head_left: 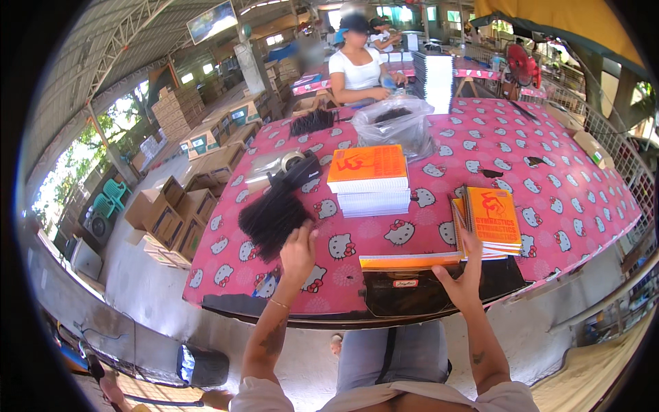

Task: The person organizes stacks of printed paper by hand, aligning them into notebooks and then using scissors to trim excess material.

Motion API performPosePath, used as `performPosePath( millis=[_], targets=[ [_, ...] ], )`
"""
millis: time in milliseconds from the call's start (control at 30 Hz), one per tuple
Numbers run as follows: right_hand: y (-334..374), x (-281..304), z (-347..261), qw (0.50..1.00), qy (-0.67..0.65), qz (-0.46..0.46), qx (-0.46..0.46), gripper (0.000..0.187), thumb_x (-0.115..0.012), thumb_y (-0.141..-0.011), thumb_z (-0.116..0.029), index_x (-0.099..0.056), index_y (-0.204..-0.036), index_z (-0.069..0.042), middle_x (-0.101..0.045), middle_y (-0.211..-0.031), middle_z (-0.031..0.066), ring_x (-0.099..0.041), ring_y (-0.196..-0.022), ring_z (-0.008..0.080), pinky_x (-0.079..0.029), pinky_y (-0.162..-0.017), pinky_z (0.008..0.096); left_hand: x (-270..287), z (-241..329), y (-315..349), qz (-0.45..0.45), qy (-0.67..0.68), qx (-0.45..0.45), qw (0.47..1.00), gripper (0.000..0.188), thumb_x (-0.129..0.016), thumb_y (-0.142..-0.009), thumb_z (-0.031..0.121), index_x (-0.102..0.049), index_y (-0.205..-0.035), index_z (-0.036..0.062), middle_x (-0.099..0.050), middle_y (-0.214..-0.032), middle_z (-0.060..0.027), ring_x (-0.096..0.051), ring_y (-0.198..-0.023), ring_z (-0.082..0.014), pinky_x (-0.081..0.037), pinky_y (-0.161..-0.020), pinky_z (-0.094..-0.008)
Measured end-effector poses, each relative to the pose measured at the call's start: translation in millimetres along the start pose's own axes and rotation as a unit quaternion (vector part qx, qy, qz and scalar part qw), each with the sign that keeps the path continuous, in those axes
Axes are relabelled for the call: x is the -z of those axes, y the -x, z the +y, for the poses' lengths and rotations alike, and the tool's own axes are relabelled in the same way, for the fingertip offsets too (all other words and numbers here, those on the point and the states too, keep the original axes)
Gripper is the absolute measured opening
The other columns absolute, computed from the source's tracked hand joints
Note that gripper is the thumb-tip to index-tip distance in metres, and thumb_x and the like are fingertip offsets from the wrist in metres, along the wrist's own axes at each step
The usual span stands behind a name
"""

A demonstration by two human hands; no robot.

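My left hand (298, 255) is at the right edge of a pile of thin black binding coils (271, 221), its fingertips touching or just over them. The fingers look apart, with nothing visible in them. My right hand (465, 271) has its thumb spread from its fingers. It rests at the end of an orange-covered notebook block (412, 261), which lies edge toward me against a black board (391, 292) at the table's front edge. Its fingertips reach beside a small stack of orange spiral notebooks (493, 216). A taller stack of orange-covered white page blocks (368, 182) stands mid-table.
A black tape dispenser (295, 172) sits behind the coils. Farther back are a clear plastic bag (395, 130), more black coils (312, 122) and a tall notebook stack (434, 82). A person (357, 65) works across the pink table (570, 199). Cardboard boxes (171, 220) stand on the left.
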State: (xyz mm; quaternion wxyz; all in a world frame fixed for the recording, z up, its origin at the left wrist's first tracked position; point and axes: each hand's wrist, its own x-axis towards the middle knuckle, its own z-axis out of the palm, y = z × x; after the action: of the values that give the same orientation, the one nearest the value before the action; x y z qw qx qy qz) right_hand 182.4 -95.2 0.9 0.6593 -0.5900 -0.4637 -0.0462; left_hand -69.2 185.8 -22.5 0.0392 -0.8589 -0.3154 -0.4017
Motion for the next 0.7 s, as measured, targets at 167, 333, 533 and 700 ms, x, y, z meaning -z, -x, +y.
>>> performPosePath(
  millis=[167, 333, 533, 700],
  targets=[
    [-24.2, -57.2, -62.5, 0.925, 0.211, -0.156, 0.274, 0.037, -0.076, -0.083, -0.022, -0.067, -0.116, -0.009, -0.063, -0.114, 0.0133, -0.061, -0.108, 0.0316, -0.049, -0.090, 0.0400, 8.6, 61.1, 0.5, 0.000, 0.300, 0.101, 0.949, 0.020, -0.059, -0.096, 0.003, -0.064, -0.116, 0.0005, -0.064, -0.087, -0.0115, -0.054, -0.064, -0.0144, -0.047, -0.060, -0.0300],
    [-24.9, -84.1, -18.5, 0.932, 0.210, -0.246, 0.164, 0.016, -0.071, -0.085, -0.014, -0.071, -0.102, -0.012, -0.066, -0.083, 0.0053, -0.065, -0.070, 0.0283, -0.050, -0.063, 0.0400, 52.9, 113.4, 5.7, -0.041, 0.295, 0.048, 0.954, 0.024, -0.068, -0.089, 0.001, -0.071, -0.113, 0.0022, -0.069, -0.083, -0.0101, -0.060, -0.063, -0.0199, -0.047, -0.056, -0.0300],
    [-27.9, -89.9, -22.5, 0.938, 0.191, -0.223, 0.185, 0.015, -0.071, -0.086, -0.012, -0.073, -0.101, -0.013, -0.065, -0.078, 0.0038, -0.063, -0.062, 0.0265, -0.049, -0.056, 0.0388, 52.3, 114.4, 19.5, -0.039, 0.291, 0.072, 0.953, 0.015, -0.073, -0.089, 0.005, -0.075, -0.104, 0.0022, -0.069, -0.083, -0.0113, -0.061, -0.065, -0.0144, -0.046, -0.056, -0.0273],
    [-28.6, -89.6, -24.1, 0.935, 0.197, -0.226, 0.192, 0.016, -0.071, -0.086, -0.012, -0.073, -0.102, -0.013, -0.064, -0.078, 0.0034, -0.063, -0.062, 0.0256, -0.048, -0.054, 0.0385, 45.1, 106.0, 22.5, -0.070, 0.324, 0.129, 0.935, 0.015, -0.071, -0.092, 0.007, -0.076, -0.105, 0.0026, -0.068, -0.078, -0.0076, -0.063, -0.069, -0.0119, -0.047, -0.059, -0.0269]
  ],
)
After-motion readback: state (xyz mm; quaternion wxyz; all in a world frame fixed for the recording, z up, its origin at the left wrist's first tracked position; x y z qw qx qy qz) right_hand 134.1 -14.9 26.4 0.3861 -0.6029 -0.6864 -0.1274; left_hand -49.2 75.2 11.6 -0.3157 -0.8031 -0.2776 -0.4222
